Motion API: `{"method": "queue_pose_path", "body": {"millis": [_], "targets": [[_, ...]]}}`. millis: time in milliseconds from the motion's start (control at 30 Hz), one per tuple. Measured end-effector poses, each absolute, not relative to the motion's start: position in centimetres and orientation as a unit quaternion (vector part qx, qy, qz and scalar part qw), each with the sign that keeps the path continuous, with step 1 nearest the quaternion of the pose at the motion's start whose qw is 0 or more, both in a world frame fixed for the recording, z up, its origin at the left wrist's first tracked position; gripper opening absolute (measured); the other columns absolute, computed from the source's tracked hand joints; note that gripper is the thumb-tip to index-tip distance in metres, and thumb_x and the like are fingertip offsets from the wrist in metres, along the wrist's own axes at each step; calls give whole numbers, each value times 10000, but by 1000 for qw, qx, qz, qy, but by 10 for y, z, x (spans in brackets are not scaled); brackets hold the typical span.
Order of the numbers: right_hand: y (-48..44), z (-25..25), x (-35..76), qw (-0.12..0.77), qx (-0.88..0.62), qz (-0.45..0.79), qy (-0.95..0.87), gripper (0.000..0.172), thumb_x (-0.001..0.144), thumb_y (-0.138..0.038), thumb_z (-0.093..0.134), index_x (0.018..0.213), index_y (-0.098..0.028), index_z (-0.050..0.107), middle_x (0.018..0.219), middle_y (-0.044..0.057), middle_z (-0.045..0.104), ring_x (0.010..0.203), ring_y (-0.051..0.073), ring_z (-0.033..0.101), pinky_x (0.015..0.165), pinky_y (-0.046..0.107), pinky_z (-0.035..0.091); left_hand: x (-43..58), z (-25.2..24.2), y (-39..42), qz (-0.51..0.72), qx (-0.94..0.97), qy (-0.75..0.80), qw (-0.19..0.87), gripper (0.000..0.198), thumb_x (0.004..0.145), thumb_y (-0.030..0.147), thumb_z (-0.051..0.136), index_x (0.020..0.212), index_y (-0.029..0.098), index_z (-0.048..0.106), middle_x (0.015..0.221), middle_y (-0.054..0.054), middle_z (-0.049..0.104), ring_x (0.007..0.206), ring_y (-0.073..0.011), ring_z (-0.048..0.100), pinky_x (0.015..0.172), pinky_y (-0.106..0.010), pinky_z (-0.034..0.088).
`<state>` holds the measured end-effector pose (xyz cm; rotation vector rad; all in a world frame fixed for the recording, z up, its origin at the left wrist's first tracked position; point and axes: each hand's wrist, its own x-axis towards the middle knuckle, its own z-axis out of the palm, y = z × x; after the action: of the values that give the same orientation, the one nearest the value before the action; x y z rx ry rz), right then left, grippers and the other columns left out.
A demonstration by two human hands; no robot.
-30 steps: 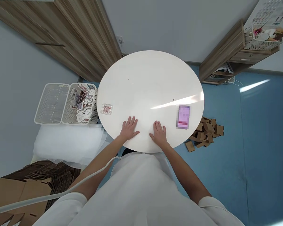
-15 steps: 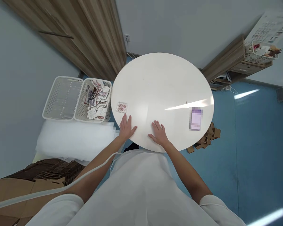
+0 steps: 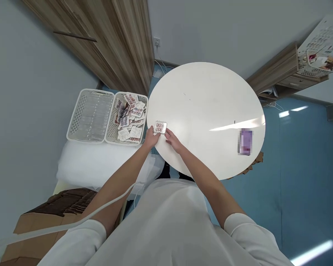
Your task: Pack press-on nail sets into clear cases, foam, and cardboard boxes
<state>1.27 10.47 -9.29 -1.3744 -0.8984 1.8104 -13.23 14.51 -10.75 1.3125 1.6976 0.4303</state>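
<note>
A small clear flat case [image 3: 160, 127] with a card of reddish printed shapes inside is at the near left edge of the round white table [image 3: 205, 96]. My left hand [image 3: 151, 139] grips its left side, thumb along the near edge. Fingers of my right hand [image 3: 173, 140] close on the case's lower right corner. Whether the case is lifted off the tabletop is hard to tell. Left of the table, a white basket [image 3: 108, 137] holds a heap of similar printed cards [image 3: 131, 116].
Beside the card basket, another white basket [image 3: 72, 123] holds stacked clear plastic pieces [image 3: 93, 116]. White translucent sheets [image 3: 86, 166] and brown cardboard [image 3: 41, 229] lie nearer me. A blurred purple object [image 3: 245, 142] rests on the table's right. A white cable [image 3: 100, 205] crosses my left arm.
Both hands were spread flat on the table, apart from the case. They have moved left and forward and now grip the case. The view has shifted left.
</note>
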Motion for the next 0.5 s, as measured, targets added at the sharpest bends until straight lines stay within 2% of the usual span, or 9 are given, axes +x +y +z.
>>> {"method": "queue_pose_path", "body": {"millis": [100, 233, 367, 500], "targets": [[103, -90, 11, 359, -539, 690, -323, 670, 742, -547, 492, 1310, -253, 290, 1351, 32, 356, 1236, 190, 328, 999, 376, 299, -126, -106, 143, 174, 531, 689, 462, 484, 710, 293, 556, 1157, 137, 456, 1189, -129, 432, 1091, -232, 448, 917, -332, 347], [85, -88, 22, 381, -548, 659, -347, 613, 722, -520, 535, 1244, -229, 402, 1324, 41, 382, 1216, 198, 348, 1014, 356, 285, -118, -108, 130, 210, 514, 670, 493, 486, 704, 250, 558, 1167, 145, 454, 1198, -113, 431, 999, -186, 504, 888, -301, 376], [59, -90, 41, 411, -580, 615, -342, 661, 692, -504, 572, 1265, -234, 384, 1367, 52, 298, 1221, 206, 344, 1025, 351, 277, -103, -105, 111, 247, 516, 633, 522, 486, 716, 239, 546, 1183, 151, 450, 1196, -107, 441, 978, -173, 512, 867, -288, 403], [30, -91, 67, 431, -598, 577, -351, 662, 671, -480, 602, 1266, -294, 379, 1381, 27, 263, 1212, 206, 360, 1024, 360, 288, -78, -95, 93, 255, 533, 604, 535, 461, 720, 227, 537, 1172, 166, 472, 1161, -95, 477, 968, -172, 517, 856, -298, 415]]}}
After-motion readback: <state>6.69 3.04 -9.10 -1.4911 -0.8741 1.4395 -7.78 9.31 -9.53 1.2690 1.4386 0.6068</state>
